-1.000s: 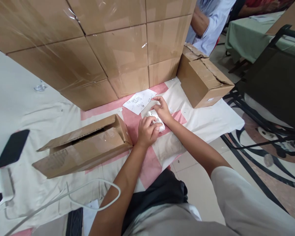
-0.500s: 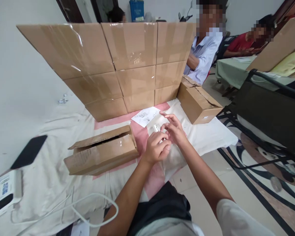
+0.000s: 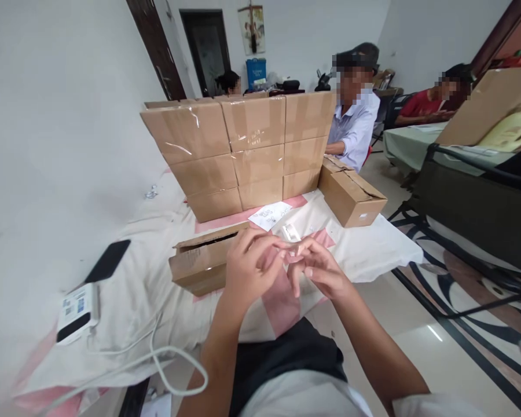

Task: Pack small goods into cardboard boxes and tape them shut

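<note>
In front of me both hands meet over the near part of the cloth-covered table. My left hand [image 3: 249, 263] is closed, its thumb and forefinger pinched at the fingertips of the other hand; whatever sits in the pinch is too small to make out. My right hand [image 3: 321, 266] has bent fingers spread apart, one hanging down, with the forefinger touching the left fingertips. Just beyond them a small white piece [image 3: 292, 233] lies on the cloth. A white paper sheet with printed drawings [image 3: 269, 215] is behind it, partly under the wall of boxes.
A wall of taped cardboard boxes [image 3: 256, 156] stands at the back. An opened long carton [image 3: 200, 269] is left of my hands, another carton [image 3: 358, 200] at right. A black phone [image 3: 108, 260], white device [image 3: 78, 313] and white cable [image 3: 173, 350] lie left. Several people sit beyond.
My view has tilted up and shifted left, showing more of the room. My left hand has turned from a loose fist to a pinch; the right fingers have bent downward.
</note>
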`<state>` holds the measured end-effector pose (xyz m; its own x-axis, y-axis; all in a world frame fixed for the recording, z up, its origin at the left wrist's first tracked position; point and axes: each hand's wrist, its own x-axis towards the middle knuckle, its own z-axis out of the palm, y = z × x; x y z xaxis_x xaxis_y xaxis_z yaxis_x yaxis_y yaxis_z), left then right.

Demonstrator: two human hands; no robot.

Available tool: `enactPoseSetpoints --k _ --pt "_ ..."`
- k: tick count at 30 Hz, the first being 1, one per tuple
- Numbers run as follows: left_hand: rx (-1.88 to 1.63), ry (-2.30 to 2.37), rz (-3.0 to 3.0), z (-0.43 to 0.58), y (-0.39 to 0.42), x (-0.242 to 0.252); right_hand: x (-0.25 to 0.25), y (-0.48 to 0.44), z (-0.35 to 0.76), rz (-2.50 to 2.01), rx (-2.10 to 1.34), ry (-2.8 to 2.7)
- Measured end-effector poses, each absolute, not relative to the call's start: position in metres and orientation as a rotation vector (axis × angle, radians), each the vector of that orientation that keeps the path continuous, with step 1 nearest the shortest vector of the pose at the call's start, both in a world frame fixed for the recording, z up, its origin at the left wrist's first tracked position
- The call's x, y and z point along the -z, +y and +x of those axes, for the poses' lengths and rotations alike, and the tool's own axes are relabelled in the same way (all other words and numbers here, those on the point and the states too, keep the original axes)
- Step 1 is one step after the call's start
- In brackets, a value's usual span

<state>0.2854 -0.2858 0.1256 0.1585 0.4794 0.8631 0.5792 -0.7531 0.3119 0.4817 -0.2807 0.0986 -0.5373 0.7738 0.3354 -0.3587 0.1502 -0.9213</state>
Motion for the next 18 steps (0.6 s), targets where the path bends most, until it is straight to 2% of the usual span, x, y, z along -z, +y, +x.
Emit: enactPoseSetpoints --k 3,6,11,15,18 --pt "1.419 -1.009 -2.419 0.269 -0.293 -0.133 -0.102 -0.295 0.475 -0.437 -1.551 -1.611" --pt "1.32 -1.0 -2.474 0.255 -0.305 -0.135 -0.103 -0.304 0.471 -0.432 -1.554 -1.657" --pt "1.488 -1.266 -2.777 0.236 -0.321 -0.139 -0.108 -0.315 0.47 -0.388 -1.558 -1.731" --pt "1.427 -1.568 -3.039 0.234 -0.328 -0.143 -0.112 -0.325 0.468 -0.461 -1.48 -1.88" --pt "1.492 -1.557 -3.02 0.236 -0.332 -0.144 -0.111 -0.331 0.463 -0.522 -1.338 -1.959"
